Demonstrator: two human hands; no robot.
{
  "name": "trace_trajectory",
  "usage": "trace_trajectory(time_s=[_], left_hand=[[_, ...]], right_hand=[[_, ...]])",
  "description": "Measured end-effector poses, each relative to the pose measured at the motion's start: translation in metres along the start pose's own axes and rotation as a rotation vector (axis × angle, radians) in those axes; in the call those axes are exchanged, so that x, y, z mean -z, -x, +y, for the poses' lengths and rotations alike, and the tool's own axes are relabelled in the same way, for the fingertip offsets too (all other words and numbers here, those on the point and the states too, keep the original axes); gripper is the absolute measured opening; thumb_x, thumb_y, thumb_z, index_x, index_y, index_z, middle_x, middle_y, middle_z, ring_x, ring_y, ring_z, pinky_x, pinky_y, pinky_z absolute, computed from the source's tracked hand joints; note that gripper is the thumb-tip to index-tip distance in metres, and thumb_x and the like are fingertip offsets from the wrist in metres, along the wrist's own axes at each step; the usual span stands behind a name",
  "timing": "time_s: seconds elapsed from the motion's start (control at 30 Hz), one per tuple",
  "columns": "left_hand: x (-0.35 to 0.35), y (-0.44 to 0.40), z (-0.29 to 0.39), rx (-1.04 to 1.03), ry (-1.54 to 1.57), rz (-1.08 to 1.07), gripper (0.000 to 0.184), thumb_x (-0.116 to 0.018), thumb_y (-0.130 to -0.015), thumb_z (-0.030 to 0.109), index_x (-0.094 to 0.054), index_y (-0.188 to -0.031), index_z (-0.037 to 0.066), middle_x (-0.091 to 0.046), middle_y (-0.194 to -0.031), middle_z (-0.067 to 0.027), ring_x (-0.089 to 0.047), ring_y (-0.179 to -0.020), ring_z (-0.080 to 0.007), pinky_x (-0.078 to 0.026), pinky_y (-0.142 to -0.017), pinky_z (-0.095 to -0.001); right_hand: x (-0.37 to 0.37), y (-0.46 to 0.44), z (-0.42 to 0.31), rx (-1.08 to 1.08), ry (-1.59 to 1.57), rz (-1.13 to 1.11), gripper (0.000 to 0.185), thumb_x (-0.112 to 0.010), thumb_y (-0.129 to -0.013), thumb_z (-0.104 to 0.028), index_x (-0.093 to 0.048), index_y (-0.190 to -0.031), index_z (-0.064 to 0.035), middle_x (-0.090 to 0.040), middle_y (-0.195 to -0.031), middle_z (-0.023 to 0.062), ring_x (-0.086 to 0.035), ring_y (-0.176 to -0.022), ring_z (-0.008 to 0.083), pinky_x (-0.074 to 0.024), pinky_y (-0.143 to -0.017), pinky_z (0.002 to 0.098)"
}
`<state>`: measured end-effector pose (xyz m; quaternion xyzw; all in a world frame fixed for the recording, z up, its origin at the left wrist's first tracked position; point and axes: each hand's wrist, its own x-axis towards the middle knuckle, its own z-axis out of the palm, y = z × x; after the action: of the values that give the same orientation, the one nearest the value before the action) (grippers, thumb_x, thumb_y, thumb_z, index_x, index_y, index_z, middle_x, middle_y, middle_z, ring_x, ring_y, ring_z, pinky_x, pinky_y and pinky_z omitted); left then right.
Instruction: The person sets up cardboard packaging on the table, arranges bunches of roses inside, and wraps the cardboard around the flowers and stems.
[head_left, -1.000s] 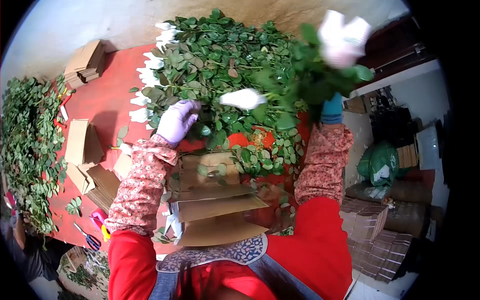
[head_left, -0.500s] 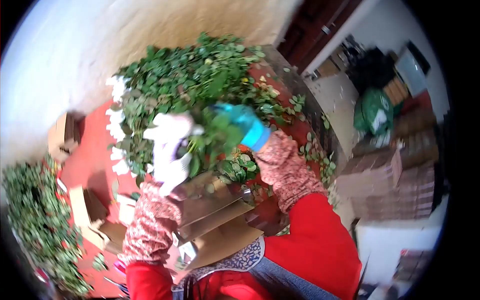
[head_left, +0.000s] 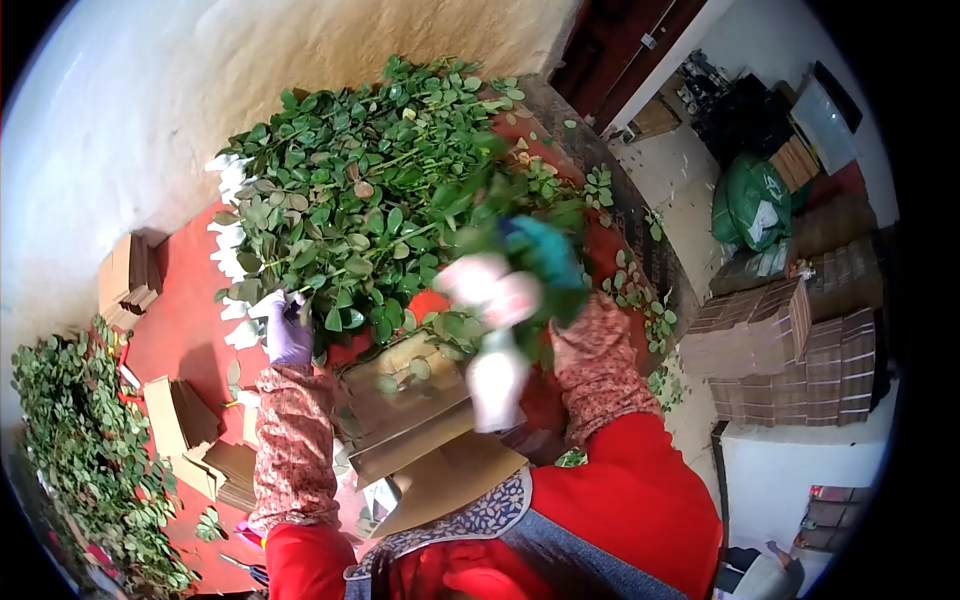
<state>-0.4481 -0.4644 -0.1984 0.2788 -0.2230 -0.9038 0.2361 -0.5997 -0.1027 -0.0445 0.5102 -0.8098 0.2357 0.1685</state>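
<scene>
My left hand point(head_left: 288, 338), in a pale purple glove, reaches the left edge of a broad pile of leafy rose stems point(head_left: 385, 190). Its fingers are bent around a stem just beside the white-covered flower heads point(head_left: 230, 262); leaves partly hide the fingertips. Over the pile's right side, my right hand point(head_left: 550, 255), in a teal glove, grips several leafy rose stems. Their white and pinkish covered heads point(head_left: 495, 375) point down toward me, smeared by motion. Right below them lies an open brown cardboard box point(head_left: 410, 425).
Folded cardboard pieces point(head_left: 178, 415) and a small cardboard stack point(head_left: 128, 278) stand on the red table point(head_left: 180, 330). Another leafy pile point(head_left: 85, 450) covers the far left. Scissors point(head_left: 250, 570) lie near the front edge. Cardboard bundles point(head_left: 780, 360) and a green sack point(head_left: 752, 205) are at right.
My left hand has left the held stems and moved left to the pile's edge. My right hand has shifted right and down, carrying the rose stems, whose heads have swung right.
</scene>
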Motion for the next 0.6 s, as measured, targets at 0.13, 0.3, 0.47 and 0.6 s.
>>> trace_trajectory(time_s=[0.13, 0.3, 0.47, 0.6], left_hand=[[0.027, -0.012, -0.013, -0.053, -0.044, 0.018, 0.018, -0.065, -0.091, 0.013, -0.059, -0.108, 0.008, -0.062, -0.104, -0.0038, -0.059, -0.093, -0.0185, -0.051, -0.086, -0.0327], [0.026, 0.000, -0.009, -0.076, -0.030, -0.005, 0.016, -0.062, -0.091, 0.005, -0.061, -0.106, 0.005, -0.065, -0.105, -0.0055, -0.061, -0.094, -0.0188, -0.052, -0.089, -0.0331], [0.027, 0.006, -0.012, -0.110, -0.077, -0.074, 0.024, -0.063, -0.092, 0.009, -0.060, -0.114, 0.003, -0.063, -0.107, -0.0065, -0.060, -0.096, -0.0187, -0.054, -0.088, -0.0335], [0.017, 0.020, -0.005, -0.019, -0.095, -0.040, 0.041, -0.063, -0.094, 0.027, -0.055, -0.129, 0.007, -0.057, -0.114, -0.0060, -0.057, -0.100, -0.0197, -0.053, -0.089, -0.0345]], right_hand=[[0.054, 0.001, 0.036, -0.228, 0.015, 0.234, 0.034, -0.057, -0.084, -0.014, -0.063, -0.118, -0.0128, -0.064, -0.116, 0.0070, -0.064, -0.080, 0.0279, -0.0510, -0.073, 0.0403], [0.112, 0.003, 0.062, -0.367, 0.051, 0.432, 0.037, -0.054, -0.084, -0.012, -0.061, -0.121, -0.0119, -0.063, -0.118, 0.0092, -0.064, -0.084, 0.0293, -0.0504, -0.076, 0.0414], [0.123, -0.026, 0.062, -0.345, 0.072, 0.449, 0.040, -0.051, -0.085, -0.011, -0.059, -0.124, -0.0110, -0.062, -0.120, 0.0114, -0.063, -0.089, 0.0306, -0.0497, -0.079, 0.0425], [0.085, -0.094, 0.060, -0.206, 0.133, 0.377, 0.043, -0.049, -0.085, -0.010, -0.057, -0.127, -0.0103, -0.062, -0.122, 0.0132, -0.063, -0.092, 0.0317, -0.0492, -0.082, 0.0433]])
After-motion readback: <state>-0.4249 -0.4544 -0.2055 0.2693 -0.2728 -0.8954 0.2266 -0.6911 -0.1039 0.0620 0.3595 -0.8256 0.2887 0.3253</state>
